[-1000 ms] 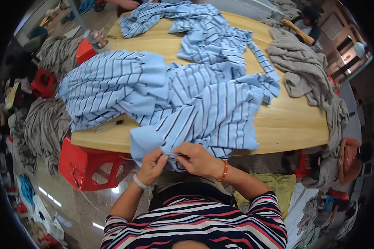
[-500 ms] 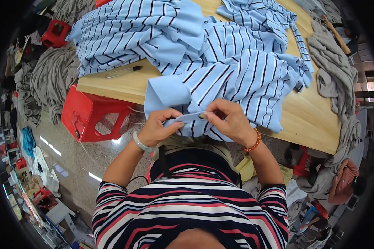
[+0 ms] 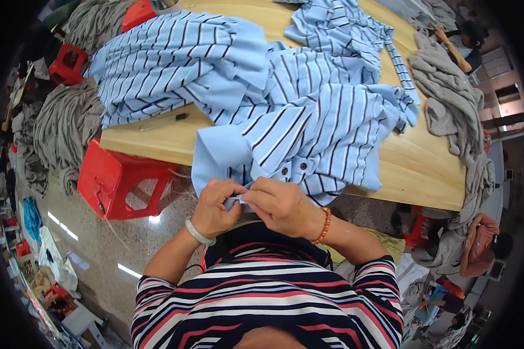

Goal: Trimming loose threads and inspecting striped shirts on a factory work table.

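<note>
A light blue knit shirt [image 3: 337, 131] with dark and white stripes lies over the table's near edge. Two dark buttons [image 3: 284, 171] show on its front, just beyond my hands. My left hand [image 3: 215, 210] is closed, pinching a light blue edge of the shirt below its wide plain band [image 3: 215, 152]. Right against it, my right hand [image 3: 282, 206] pinches the same edge, fingers bent and pressed together. The fingertips partly cover the bit of cloth between them.
More striped garments [image 3: 180, 67] are heaped on the wooden table [image 3: 428, 168]. A thin tool with a dark end [image 3: 181, 117] lies near its left edge. A red stool [image 3: 119, 180] stands at the left. Grey cloth [image 3: 448, 110] drapes along the right, where other people sit [image 3: 477, 244].
My right hand has moved left and nearer to me, up against my left hand. The strip stretched between them is now mostly covered, and two buttons have come into sight.
</note>
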Demonstrator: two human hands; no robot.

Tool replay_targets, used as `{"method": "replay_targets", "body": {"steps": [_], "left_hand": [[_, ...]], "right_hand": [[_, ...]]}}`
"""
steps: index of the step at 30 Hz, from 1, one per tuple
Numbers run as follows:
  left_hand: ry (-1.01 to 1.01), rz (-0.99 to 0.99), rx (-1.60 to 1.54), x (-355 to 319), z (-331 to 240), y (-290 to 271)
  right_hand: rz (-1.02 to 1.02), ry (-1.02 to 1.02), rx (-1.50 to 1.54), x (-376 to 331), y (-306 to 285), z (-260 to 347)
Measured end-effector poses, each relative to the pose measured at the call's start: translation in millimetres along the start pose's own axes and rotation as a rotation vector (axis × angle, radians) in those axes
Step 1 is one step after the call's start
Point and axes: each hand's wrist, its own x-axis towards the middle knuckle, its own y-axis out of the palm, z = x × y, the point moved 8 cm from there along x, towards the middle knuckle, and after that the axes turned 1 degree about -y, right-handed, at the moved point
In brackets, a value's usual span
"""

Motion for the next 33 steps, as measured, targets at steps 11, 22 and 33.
{"method": "replay_targets", "body": {"steps": [11, 22, 33], "left_hand": [[-0.54, 0.355, -1.61, 12.2, 45.4, 58.1], [-0.685, 0.023, -1.698, 13.2, 48.7, 53.9], [-0.695, -0.16, -1.84, 3.9, 50.9, 56.0]], "right_hand": [[0.004, 0.088, 0.033, -4.1, -7.6, -3.8], [0.062, 0.127, 0.03, -2.8, -10.2, -3.4], [0.091, 0.159, 0.044, -7.7, -12.5, -6.0]]}}
